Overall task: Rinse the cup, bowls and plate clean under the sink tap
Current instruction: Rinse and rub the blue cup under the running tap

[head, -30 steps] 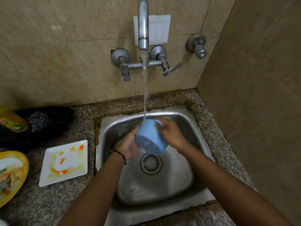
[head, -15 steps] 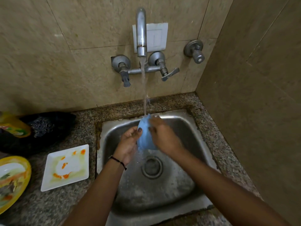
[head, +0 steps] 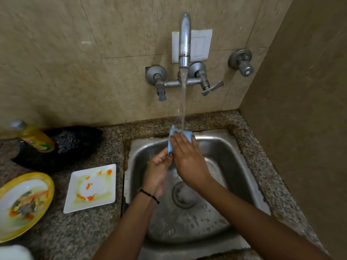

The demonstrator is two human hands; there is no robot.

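Note:
A light blue cup [head: 171, 139] is held over the steel sink [head: 242, 171], right under the stream from the wall tap [head: 184, 42]. My right hand [head: 187, 158] wraps over the cup from the near side and hides most of it. My left hand [head: 158, 169] grips the cup's lower part from the left. Water runs onto the cup's top edge. A square white plate [head: 90, 186] smeared with orange sauce lies on the counter left of the sink. A yellow-rimmed bowl [head: 22, 203] with food remains sits at the far left.
A yellow dish-soap bottle [head: 35, 136] lies by a black scrubber and dark bag [head: 69, 143] at the back left of the granite counter [head: 262, 166]. A wall closes the right side. A white object [head: 13, 252] shows at the bottom left corner.
The cup has been turned and lifted toward the back of the sink, from showing its round base to being covered by my right hand. The view has tilted up slightly.

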